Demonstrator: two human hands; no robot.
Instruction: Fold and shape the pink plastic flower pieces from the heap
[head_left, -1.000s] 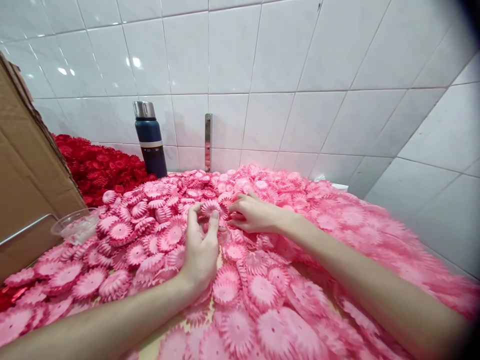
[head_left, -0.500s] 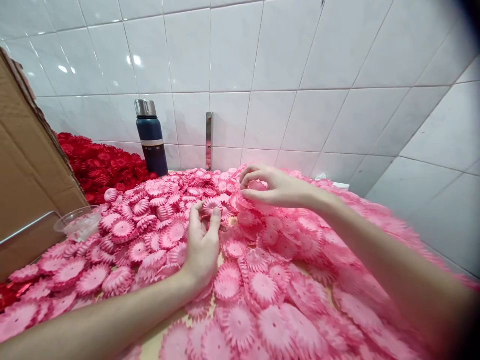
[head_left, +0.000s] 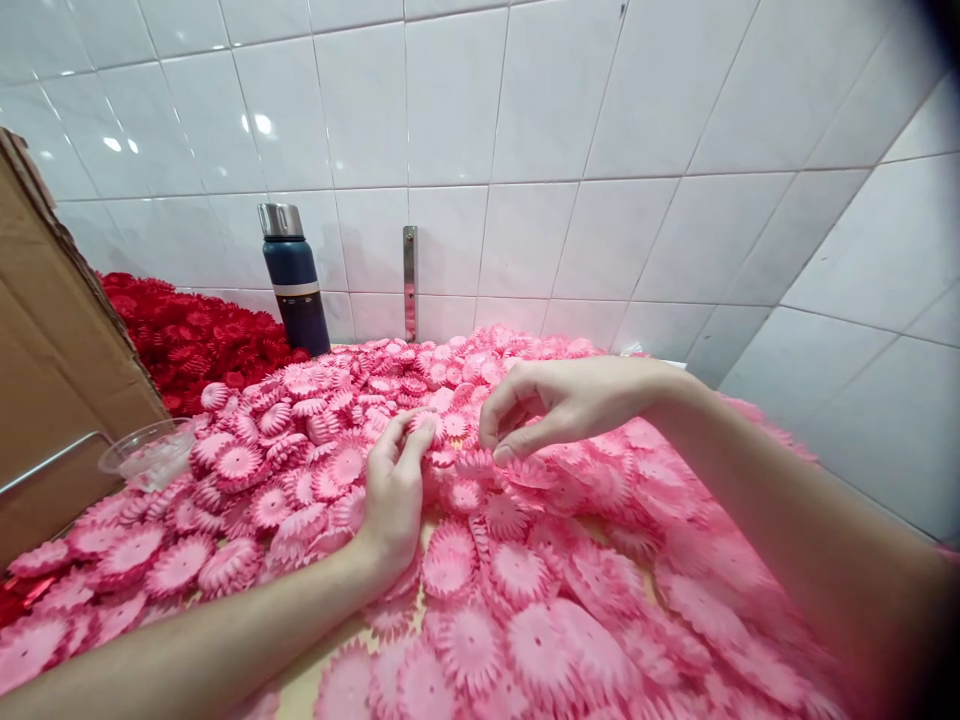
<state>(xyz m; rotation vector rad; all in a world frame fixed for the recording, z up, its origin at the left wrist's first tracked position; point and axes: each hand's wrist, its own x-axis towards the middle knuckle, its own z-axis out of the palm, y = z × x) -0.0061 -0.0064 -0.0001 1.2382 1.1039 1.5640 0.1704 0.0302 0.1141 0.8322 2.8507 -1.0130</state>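
My left hand (head_left: 396, 490) is closed, with a small pink scalloped fabric flower (head_left: 421, 420) between its thumb and fingers, mostly hidden by them. To its right, my right hand (head_left: 559, 405) reaches low over thin pink petal discs (head_left: 555, 475), fingers curled and thumb tip close to the index finger. Whatever is in that pinch is too small or hidden to make out. Gathered pink flowers (head_left: 240, 462) with darker edges are heaped on the left. Flatter, paler petal discs (head_left: 544, 640) with small centre holes spread across the front and right.
A dark blue bottle (head_left: 295, 285) with a steel cap stands at the back, beside a red flower heap (head_left: 199, 340). A clear plastic bowl (head_left: 150, 455) and a cardboard box (head_left: 60, 340) are at left. Behind is a white tiled wall (head_left: 450, 110) with a metal bracket (head_left: 409, 285).
My right hand has come down and its fingers have curled closer together near the discs. My left hand stays closed on the flower, almost in place. The view has shifted slightly.
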